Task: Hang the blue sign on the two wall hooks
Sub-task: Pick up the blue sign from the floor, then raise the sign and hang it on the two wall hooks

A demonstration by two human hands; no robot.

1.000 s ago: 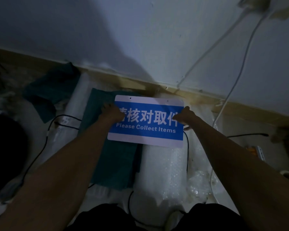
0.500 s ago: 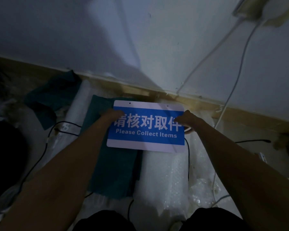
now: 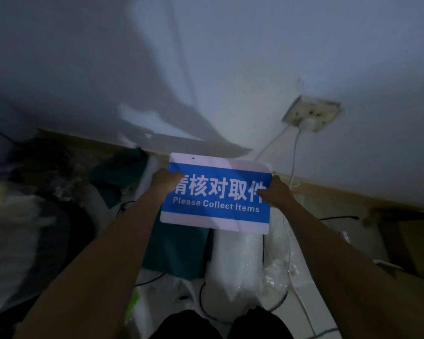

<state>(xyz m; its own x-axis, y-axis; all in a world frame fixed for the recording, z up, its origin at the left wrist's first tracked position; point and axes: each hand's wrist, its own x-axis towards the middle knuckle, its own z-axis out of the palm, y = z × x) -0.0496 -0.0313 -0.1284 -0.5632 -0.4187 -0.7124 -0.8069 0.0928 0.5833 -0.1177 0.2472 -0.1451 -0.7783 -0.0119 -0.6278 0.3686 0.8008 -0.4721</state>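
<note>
— Dim room, pale wall (image 3: 230,57) coming down to a wooden skirting board, floor crowded with stuff. What sits on the far left?

— Something dark and blurred, too smeared to name. Next to it a teal cloth (image 3: 176,250) lies on the floor, partly under the forearms, and just right of that a roll of bubble wrap (image 3: 235,260) runs toward the wall.

— And the left hand (image 3: 165,179)?

— Closed on the left edge of the blue sign (image 3: 216,194), thumb curled over the front near the first Chinese character, other fingers hidden behind the board.

— Where is the sign itself?

— Held up between both hands, clear of the floor, in front of the skirting board and the lowest part of the wall. It faces the camera, slightly tilted, its right side a little lower. White bands top and bottom, blue field reading "Please Collect Items". One small hole shows near the upper left corner; the upper right corner is too washed out to tell.

— The right hand (image 3: 275,193)?

— Gripping the right edge, thumb pressed on the front over the last character.

— Further right?

— A wall socket (image 3: 311,112) sits above, with a white plug in it and white cables (image 3: 293,157) dropping to the floor.
</note>
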